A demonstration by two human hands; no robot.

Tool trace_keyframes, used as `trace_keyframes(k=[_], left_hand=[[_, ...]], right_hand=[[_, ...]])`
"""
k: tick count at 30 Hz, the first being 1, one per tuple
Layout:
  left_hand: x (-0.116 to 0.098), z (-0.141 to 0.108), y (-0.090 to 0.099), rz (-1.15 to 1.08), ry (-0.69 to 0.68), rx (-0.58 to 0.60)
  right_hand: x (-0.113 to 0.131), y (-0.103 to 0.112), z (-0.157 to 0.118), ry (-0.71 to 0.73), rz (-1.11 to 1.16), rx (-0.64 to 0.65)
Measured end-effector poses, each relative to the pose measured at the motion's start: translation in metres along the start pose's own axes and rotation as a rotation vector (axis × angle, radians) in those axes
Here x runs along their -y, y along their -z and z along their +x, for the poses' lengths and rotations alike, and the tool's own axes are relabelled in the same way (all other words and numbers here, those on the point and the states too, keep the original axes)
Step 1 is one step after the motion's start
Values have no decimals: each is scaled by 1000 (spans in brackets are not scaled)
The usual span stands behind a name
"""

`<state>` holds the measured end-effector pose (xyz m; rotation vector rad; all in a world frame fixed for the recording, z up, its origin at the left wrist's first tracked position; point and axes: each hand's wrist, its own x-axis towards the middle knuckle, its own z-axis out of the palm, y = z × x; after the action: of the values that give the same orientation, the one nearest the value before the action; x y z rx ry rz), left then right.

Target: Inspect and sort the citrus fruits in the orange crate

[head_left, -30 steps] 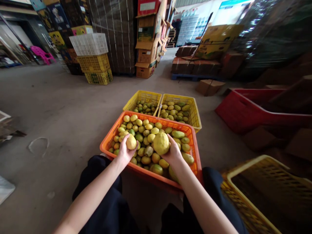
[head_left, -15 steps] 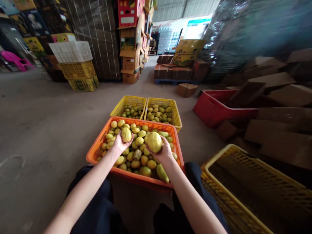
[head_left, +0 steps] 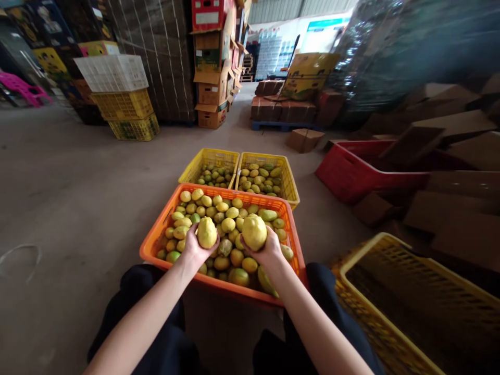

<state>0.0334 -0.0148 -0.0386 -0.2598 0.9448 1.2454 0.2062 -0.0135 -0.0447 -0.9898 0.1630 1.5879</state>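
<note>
Near the middle of the frame, the left hand (head_left: 196,248) cups a pale yellow fruit (head_left: 207,233), its thumb along the left side and its fingertips showing at the lower right. Just beside it on the right, the right hand (head_left: 267,248) grasps a rounder yellow fruit (head_left: 254,232) from below and from the right. The two fruits are apart, both above an orange crate (head_left: 161,221) that fills the lower middle of the frame. Inside the crate lie many loose fruits (head_left: 228,225), mostly yellow, some green, one brownish.

Right behind its far edge, a left yellow crate (head_left: 190,167) and a right yellow crate (head_left: 291,181) stand side by side, with more fruit in each. A large yellow basket (head_left: 441,281) sits at the lower right, and a red tub (head_left: 344,172) at the right. At the upper left, a white crate (head_left: 113,73) tops a stack near a pink chair (head_left: 25,89).
</note>
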Motion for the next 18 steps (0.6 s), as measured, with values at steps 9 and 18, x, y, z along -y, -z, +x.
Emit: trace_keyframes(k=[9,18], left_hand=[[-7,-4,1,-67,-63,-53],[-5,-3,-2,-42,-71,-37]], right_hand=[[-2,-9,-12,-144,-57,-12],[0,-8,-10,-55,-36,-87]])
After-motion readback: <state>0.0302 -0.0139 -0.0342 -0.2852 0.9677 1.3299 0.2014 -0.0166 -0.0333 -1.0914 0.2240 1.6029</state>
